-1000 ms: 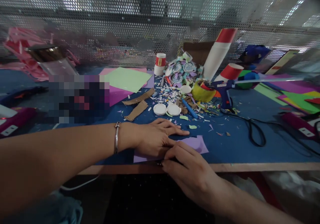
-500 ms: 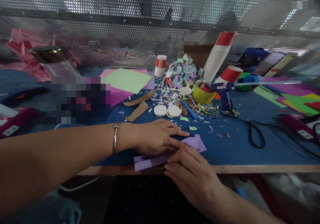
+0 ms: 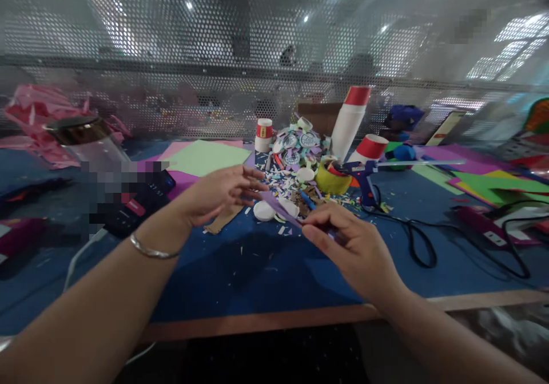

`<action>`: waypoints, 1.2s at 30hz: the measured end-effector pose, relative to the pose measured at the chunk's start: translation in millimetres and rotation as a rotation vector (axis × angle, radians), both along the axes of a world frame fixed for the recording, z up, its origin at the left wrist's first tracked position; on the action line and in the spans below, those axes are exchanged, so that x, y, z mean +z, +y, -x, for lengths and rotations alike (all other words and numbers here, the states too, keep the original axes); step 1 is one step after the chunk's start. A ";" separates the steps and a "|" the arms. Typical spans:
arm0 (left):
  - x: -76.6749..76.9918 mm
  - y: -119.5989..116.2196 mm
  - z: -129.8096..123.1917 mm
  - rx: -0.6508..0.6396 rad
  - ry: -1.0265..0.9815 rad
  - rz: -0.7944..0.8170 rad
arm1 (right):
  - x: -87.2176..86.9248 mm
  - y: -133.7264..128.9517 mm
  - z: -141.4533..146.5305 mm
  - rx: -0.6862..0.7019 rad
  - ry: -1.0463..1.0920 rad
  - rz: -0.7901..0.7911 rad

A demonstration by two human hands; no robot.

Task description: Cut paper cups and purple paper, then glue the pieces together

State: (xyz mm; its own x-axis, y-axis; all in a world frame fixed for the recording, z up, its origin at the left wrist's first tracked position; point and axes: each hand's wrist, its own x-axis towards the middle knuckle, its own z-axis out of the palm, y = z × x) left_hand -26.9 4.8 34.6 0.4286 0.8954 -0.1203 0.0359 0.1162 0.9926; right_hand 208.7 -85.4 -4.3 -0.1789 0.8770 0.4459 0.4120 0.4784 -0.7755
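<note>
Purple paper strip (image 3: 282,208) at mid-frame, held above the worktop (image 3: 240,284) and slanting from upper left down to your right fingers. Your right hand (image 3: 358,249), right of centre, pinches the strip's lower end between thumb and fingers. Your left hand (image 3: 214,194), left of centre, is loose, fingers spread and slightly bent, tips just beside the strip's upper end; whether they touch it, cannot tell. Silver bangle (image 3: 152,251) on your left wrist.

Behind the strip: two white discs (image 3: 263,211) side by side, one partly covered by it. Blue pen (image 3: 307,200) near your right fingertips. Brown cardboard piece (image 3: 225,219) lies below your left hand in the frame. Farther up, centre: paper scraps and a heap of decorated discs (image 3: 295,143). Right of these, a yellow roll (image 3: 332,179) and a blue glue gun (image 3: 365,185). Pale green sheet (image 3: 210,156) lies upper left of centre.
</note>
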 end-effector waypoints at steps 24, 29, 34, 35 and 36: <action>-40.9 -12.9 -22.9 0.191 -0.101 -0.247 | -1.1 63.6 31.0 0.237 0.520 0.601; -42.2 -10.9 -22.5 0.192 -0.078 -0.213 | -4.9 67.5 29.8 0.260 0.492 0.587; -38.6 -10.5 -23.3 0.090 -0.149 -0.164 | -4.3 67.5 25.6 0.279 0.458 0.557; -38.6 -10.3 -23.7 0.100 -0.141 -0.175 | -3.9 67.5 25.0 0.286 0.452 0.536; -38.9 -10.0 -24.1 0.117 -0.130 -0.188 | -3.6 67.5 24.5 0.291 0.445 0.515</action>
State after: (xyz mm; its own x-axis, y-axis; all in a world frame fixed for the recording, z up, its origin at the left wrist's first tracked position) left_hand -2.8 -5.2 -4.3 0.3221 0.9412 0.1021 -0.0963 -0.0747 0.9925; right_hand 184.3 -18.0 -7.9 -0.3348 0.9393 0.0758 -0.0816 0.0513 -0.9953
